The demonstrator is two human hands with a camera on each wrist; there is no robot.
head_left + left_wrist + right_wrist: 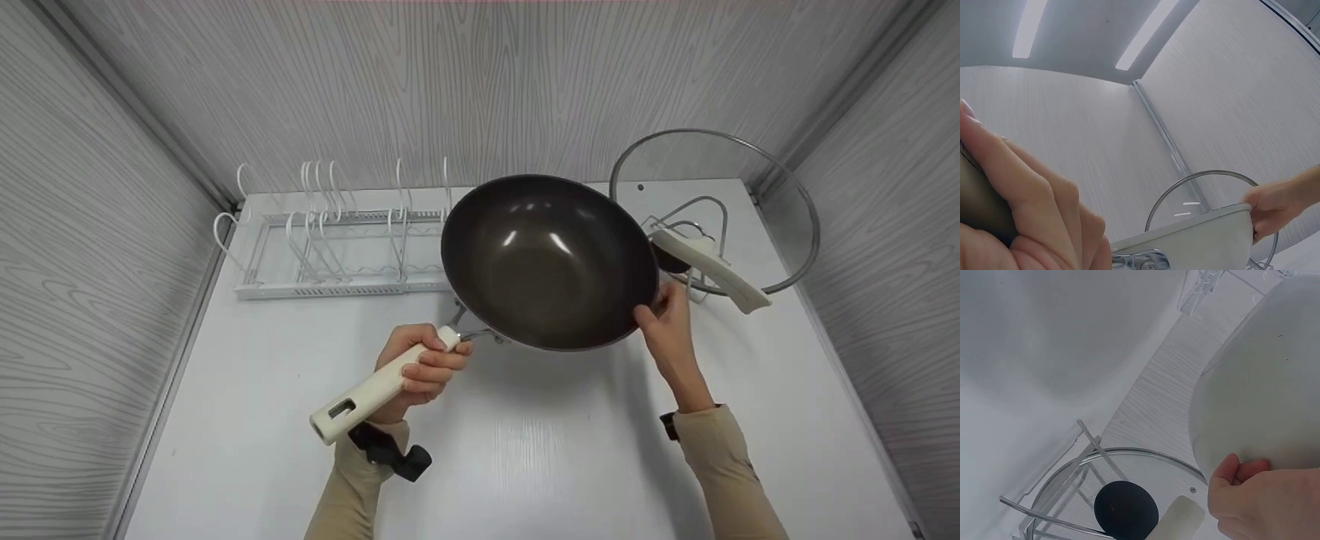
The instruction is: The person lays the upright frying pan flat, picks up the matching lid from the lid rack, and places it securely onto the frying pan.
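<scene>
A dark-lined wok (547,262) with a pale outside (1264,382) is held above the table, its inside turned up toward the head camera. My left hand (424,367) grips its cream handle (375,394), fingers wrapped round near the metal bracket. At the opposite side, my right hand (667,322) pinches the rim, thumb on the inside and fingers against the outer wall. Just beyond that hand, a glass lid (806,195) with a cream handle (720,270) stands upright in a metal wire stand (712,202).
A white wire dish rack (330,289) with several upright loops stands along the back left, partly behind the wok. Wood-grain panels (480,90) enclose the white table (247,420) at the back and both sides.
</scene>
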